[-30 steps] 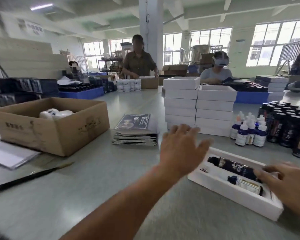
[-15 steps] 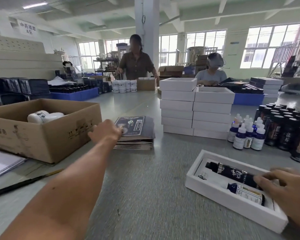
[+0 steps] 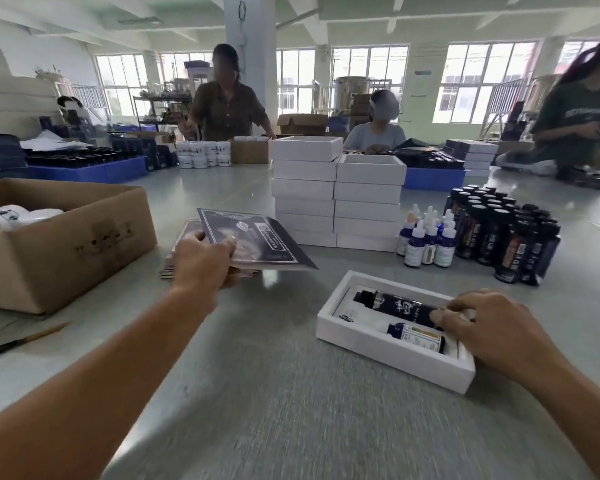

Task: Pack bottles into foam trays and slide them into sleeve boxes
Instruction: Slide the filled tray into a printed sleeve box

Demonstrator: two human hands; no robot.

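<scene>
A white foam tray lies on the grey table in front of me, right of centre. In it lie a tall dark bottle and a small blue dropper bottle. My right hand rests on the tray's right end, fingertips touching the dark bottle. My left hand pinches a flat dark sleeve box by its near edge and holds it tilted above the stack of flat sleeves.
A cardboard box with white jars stands at the left. Two stacks of white foam trays stand behind the sleeves. Small dropper bottles and tall dark bottles cluster at the right. Other people work at the far side.
My left hand reached left to the sleeve stack and lifted the top sleeve off it. My right hand stayed on the tray.
</scene>
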